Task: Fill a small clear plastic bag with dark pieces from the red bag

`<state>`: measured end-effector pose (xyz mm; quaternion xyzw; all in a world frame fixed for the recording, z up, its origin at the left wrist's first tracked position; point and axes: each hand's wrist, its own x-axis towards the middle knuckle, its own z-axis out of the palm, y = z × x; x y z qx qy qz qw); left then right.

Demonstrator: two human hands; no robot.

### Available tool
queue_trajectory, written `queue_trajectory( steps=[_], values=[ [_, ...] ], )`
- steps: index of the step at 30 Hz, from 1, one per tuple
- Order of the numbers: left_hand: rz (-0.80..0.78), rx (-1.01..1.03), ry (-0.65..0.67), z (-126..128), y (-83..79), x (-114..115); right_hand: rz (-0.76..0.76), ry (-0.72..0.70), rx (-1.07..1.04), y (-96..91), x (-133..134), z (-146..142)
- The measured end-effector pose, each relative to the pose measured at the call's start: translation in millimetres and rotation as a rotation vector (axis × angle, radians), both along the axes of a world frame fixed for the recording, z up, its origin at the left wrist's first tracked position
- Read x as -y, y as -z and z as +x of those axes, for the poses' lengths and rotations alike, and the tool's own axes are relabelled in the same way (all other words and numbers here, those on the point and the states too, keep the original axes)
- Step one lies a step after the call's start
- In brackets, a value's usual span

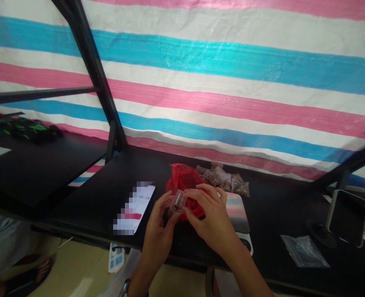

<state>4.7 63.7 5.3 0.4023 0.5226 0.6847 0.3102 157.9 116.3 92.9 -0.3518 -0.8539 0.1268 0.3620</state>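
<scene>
Clear cup gripped by both hands, directly in front of red bag

Left hand: fingers closed around the near and left sides of the clear cup; a watch is worn on the wrist. Right hand: fingertips and thumb pressed to the cup's right side. Cup attitude: tilted, raised above the desk.

Below and left of the red bag, under the desk edge, hangs a white and blue power strip. To the bag's right and nearer lies a transparent pouch. Beside the bag, on its right, sits a flat device with a reflective plate, partly covered by the right hand. Farther right stands a panel on a round base. To the bag's left lies a phone, partly pixelated, reading 00:24.

Just behind and right of the bag, filled sachets form a pile. Beyond the bag, at left, rises a black frame; behind everything hangs a striped sheet.
</scene>
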Motion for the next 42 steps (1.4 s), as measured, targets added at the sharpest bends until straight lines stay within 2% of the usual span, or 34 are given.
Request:
queue_trajectory(
  steps=[7, 10, 13, 15, 19, 24, 28, 33, 39, 42],
  values=[
    [-0.008, 0.094, 0.003, 4, 0.5, 1, 0.006, 0.013, 0.038, 0.6, 4, -3],
    [0.000, 0.046, -0.030, 1, -2.1, 1, 0.006, 0.084, -0.033, 3.1, -2, -2],
    [-0.031, -0.019, -0.050, -3, -6.7, 6, -0.065, 0.180, 0.000, 9.0, -13, 0],
    [-0.074, -0.033, 0.024, -5, -10.5, 13, -0.135, 0.185, 0.080, 14.1, -19, 2],
    [-0.134, -0.031, 0.228, -3, -17.2, 25, -0.315, 0.104, 0.206, 20.7, -22, 3],
    [-0.137, -0.166, 0.217, 2, -17.4, 23, -0.410, 0.078, 0.209, 22.3, -21, 2],
    [-0.162, -0.280, 0.184, 0, -13.3, 18, -0.401, 0.115, 0.177, 26.6, -28, 1],
    [-0.158, -0.330, 0.157, -4, -10.0, 19, -0.325, 0.202, 0.236, 31.0, -36, -2],
    [-0.068, -0.397, 0.082, -1, -10.7, 21, -0.207, 0.187, 0.325, 27.4, -41, -11],
    [-0.108, -0.377, 0.132, 3, -10.1, 21, -0.183, 0.180, 0.350, 25.8, -45, -16]
  ],
)
